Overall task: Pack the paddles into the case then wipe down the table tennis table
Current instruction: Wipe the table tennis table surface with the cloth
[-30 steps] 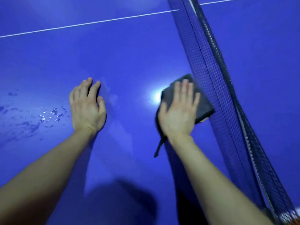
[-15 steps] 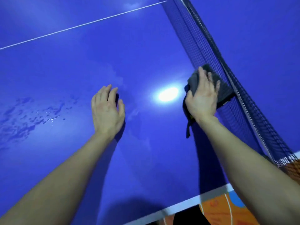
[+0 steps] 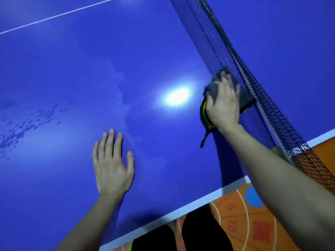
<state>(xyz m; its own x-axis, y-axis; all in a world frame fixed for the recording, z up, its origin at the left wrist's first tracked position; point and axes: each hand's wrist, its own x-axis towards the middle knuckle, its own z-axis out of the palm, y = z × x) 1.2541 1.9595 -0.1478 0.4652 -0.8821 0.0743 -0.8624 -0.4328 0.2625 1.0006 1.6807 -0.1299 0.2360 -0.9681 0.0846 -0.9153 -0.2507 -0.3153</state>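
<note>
Positions logged by clock face from frame centre.

- The table (image 3: 90, 69) fills most of my view. Its near edge (image 3: 181, 211) runs from 7 to 3 o'clock.
- The net (image 3: 208, 33) stands on the table, crossing from 12 down to 4 o'clock.
- The left hand (image 3: 112, 167) lies flat on the table at 8 o'clock, well apart from the right hand (image 3: 223, 104) at 2 o'clock.
- The right hand rests on the cloth (image 3: 245, 98), which lies on the table against the net's foot.
- The lamp glare (image 3: 177, 96) sits at the cloth's 9 o'clock, just beside it.
- The wet patch (image 3: 21, 127) is at 9 o'clock, far out.
- The centre line (image 3: 59, 15) is between 10 and 11.
- The floor mat (image 3: 235, 223) and the person's legs (image 3: 204, 232) are below the near edge, at 5 to 6 o'clock.
</note>
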